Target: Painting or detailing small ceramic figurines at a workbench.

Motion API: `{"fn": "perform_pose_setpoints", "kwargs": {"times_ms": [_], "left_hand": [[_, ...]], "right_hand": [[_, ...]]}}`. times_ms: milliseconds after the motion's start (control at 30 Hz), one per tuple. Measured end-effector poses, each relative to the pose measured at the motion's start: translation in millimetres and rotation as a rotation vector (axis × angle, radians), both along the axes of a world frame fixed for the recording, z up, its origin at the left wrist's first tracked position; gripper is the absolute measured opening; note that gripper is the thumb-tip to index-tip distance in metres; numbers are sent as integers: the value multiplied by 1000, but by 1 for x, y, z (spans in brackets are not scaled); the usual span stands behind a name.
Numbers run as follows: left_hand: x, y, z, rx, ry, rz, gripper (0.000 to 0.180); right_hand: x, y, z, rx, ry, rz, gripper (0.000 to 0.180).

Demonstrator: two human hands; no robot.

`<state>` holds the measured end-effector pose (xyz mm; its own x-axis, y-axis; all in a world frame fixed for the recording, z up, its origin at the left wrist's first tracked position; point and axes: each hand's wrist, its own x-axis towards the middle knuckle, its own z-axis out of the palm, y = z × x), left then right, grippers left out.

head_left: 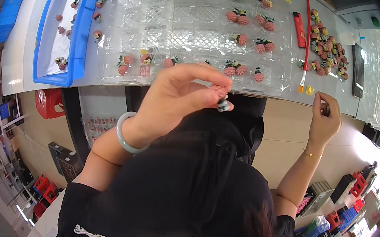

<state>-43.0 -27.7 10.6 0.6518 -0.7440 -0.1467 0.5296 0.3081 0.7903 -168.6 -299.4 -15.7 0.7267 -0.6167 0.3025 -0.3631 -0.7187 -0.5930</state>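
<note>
The left forearm, wearing a pale bangle [119, 131], is angling inward from the lower left, and the left hand [174, 91] is hovering before the front edge of the clear plastic tray [200, 26]. Its thumb and index finger are pinching a small pink-and-dark figurine [223, 104]. The right forearm is standing nearly upright, the right hand [327, 117] curling loosely near a red-handled paintbrush [307, 43] and a yellow piece [310, 90]; whether its fingers are gripping anything is impossible to tell.
</note>
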Motion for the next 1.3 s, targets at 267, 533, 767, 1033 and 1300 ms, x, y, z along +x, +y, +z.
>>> {"fn": "perform_pose_setpoints", "kwargs": {"times_ms": [267, 533, 767, 1033, 1300], "left_hand": [[0, -6, 11, 101, -365, -30, 47], [0, 0, 17, 140, -607, -4, 47], [2, 2, 17, 59, -744, 2, 43], [3, -1, 21, 62, -750, -35, 43], [-4, -1, 22, 99, -632, 30, 40]], "right_hand": [[0, -2, -12, -103, 188, 87, 9], [2, 9, 2, -80, 314, 72, 15], [0, 2, -1, 29, 343, -37, 17], [-6, -5, 6, 132, 318, -71, 15], [-6, -17, 3, 338, 198, -61, 13]]}}
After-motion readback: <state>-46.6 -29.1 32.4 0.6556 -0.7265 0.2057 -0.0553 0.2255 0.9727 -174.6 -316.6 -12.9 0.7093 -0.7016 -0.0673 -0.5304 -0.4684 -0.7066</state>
